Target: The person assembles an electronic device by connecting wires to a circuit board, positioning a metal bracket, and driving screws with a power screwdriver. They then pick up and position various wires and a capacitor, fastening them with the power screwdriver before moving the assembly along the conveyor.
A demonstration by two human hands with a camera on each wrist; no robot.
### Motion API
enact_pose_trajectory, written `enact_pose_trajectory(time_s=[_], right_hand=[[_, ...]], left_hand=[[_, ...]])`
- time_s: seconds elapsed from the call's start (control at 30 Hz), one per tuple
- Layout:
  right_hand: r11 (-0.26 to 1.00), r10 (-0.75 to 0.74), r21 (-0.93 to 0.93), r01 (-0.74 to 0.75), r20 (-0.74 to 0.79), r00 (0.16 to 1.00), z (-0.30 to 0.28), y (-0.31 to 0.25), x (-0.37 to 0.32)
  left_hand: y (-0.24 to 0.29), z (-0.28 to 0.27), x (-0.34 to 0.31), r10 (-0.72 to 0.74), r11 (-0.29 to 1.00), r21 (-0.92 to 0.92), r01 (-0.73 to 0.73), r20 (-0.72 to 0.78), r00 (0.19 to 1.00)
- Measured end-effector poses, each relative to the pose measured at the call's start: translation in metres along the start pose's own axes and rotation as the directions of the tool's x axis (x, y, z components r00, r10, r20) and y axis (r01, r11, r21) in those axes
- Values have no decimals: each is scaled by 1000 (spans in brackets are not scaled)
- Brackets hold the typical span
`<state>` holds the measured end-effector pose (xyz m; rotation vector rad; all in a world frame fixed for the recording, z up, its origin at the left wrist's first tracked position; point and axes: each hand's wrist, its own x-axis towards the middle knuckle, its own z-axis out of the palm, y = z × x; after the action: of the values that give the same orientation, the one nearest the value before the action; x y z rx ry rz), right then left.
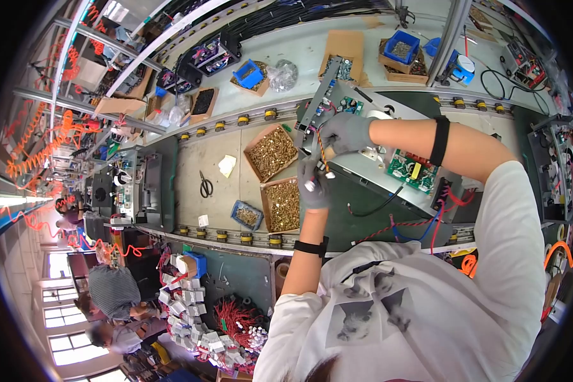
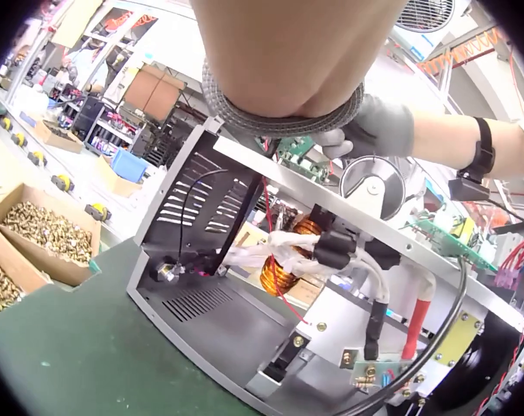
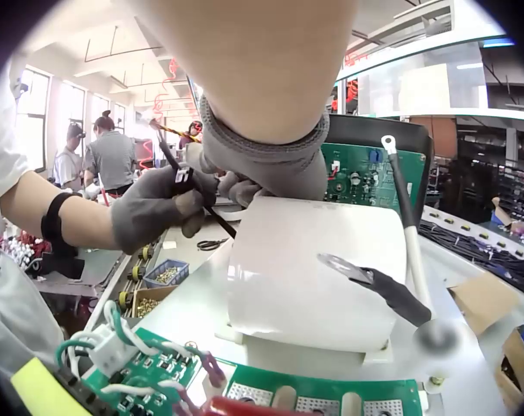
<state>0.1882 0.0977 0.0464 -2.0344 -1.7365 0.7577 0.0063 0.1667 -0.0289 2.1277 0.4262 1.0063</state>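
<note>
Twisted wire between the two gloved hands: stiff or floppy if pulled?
Likely floppy: the twisted wire bends between the right hand and the left hand instead of holding a straight line. Probably light, being thin beside the gloved fingers. Its upper end seems to run into the chassis, so a hard pull may strain that joint.

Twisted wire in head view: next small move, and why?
Probably pull the twisted wire taut and route it along the chassis: the left hand grips its lower end, the right hand sits at its upper end, and it spans free between.
</note>
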Motion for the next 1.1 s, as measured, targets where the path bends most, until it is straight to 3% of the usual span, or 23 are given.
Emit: enact_pose_trajectory(time_s=[0.03,0.07,0.1,0.17,0.2,0.3,0.37,0.43,0.47,0.5,0.57,0.6,0.63,0.67,0.7,0.77,0.83,0.87,0.9,0.97,1.0,1.03,1.1], right_hand=[[991,-45,123,45,-3,999,-2,-2,-4],[966,-87,244,87,-11,996,-6,-7,-8],[966,-90,243,89,-8,996,-7,-13,-11],[918,-203,308,248,-170,964,-11,-33,-20],[926,-185,304,225,-155,970,-15,-45,-23],[914,-350,101,393,-294,889,-5,-48,-24],[933,-302,115,341,-262,917,-6,-44,-22],[972,-85,187,143,-288,954,-19,-48,-31],[970,41,239,43,-336,941,-18,-36,-30],[970,40,239,43,-333,942,-22,-22,-35],[972,-79,214,94,-78,994,-36,-11,-47],[973,-80,212,95,-77,994,-42,-13,-52],[975,-64,221,33,135,989,-49,-19,-60],[975,-46,218,-31,342,938,-52,-22,-64],[975,-45,220,-35,345,937,-51,-22,-65],[976,-134,215,32,483,865,-54,-21,-63],[974,-160,222,52,502,850,-50,-11,-58],[965,-148,263,26,456,878,-49,-6,-56],[953,-133,303,3,406,904,-50,-1,-53],[937,-129,348,38,242,962,-56,-1,-49],[855,119,495,-151,97,988,-59,-2,-47],[705,379,649,-286,-5,925,-63,-5,-45],[568,546,745,-348,-25,838,-56,11,-26]], left_hand=[[-8,0,-3,-64,997,53,64,7,998],[-16,8,-5,-187,962,-216,169,-68,980],[-28,11,-5,-189,962,-215,170,-71,979],[-24,9,7,-538,714,-456,532,130,833],[-9,4,13,-60,962,271,42,59,996],[-7,18,13,-236,971,55,233,64,970],[4,13,20,-121,993,4,121,19,992],[21,-4,27,-244,878,448,167,120,962],[15,-10,24,-358,925,187,329,148,922],[9,-12,23,-361,924,187,332,147,921],[-6,-15,20,-446,848,-285,447,72,892],[-14,-15,20,-319,910,-246,334,101,942],[-12,-12,24,-320,909,-247,335,101,942],[-4,-9,29,-243,961,-96,259,153,958],[4,-5,32,-173,985,51,166,215,961],[30,-4,48,-247,948,273,166,297,922],[43,-1,60,-351,836,549,18,509,786],[28,3,53,-154,861,497,-108,456,877],[15,10,49,-147,863,493,-114,460,876],[21,15,51,-158,966,-210,150,-22,987],[24,12,46,-276,901,-363,239,-53,960],[21,13,44,-277,900,-362,242,-49,960],[11,16,39,-18,982,-188,-12,-158,987]])
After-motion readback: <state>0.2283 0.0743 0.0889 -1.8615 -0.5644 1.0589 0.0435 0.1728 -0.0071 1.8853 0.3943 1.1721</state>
